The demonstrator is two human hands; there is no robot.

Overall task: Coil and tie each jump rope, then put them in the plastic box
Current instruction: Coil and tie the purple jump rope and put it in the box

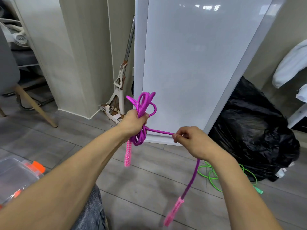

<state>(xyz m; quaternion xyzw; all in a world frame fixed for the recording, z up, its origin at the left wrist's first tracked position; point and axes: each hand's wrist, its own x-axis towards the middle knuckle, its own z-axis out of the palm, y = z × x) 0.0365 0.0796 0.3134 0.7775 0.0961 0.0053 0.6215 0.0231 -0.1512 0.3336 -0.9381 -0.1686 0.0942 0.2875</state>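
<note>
My left hand (134, 122) is clenched around a coiled purple jump rope (144, 103), with loops sticking out above and below the fist. One pink handle (128, 154) hangs under that hand. My right hand (191, 141) pinches a taut strand (159, 131) of the same rope, stretched sideways from the coil. The rest of the strand drops past my right wrist to the second pink handle (173, 211). A green jump rope (214, 175) lies loose on the floor to the right. The clear plastic box (15, 176) with orange latches sits at the lower left.
A black rubbish bag (254, 130) sits on the floor at the right. A tall white panel (191, 63) stands straight ahead, with a mop (119, 90) leaning in the corner beside it. A chair leg (35, 107) angles across the far left. The floor is grey wood plank.
</note>
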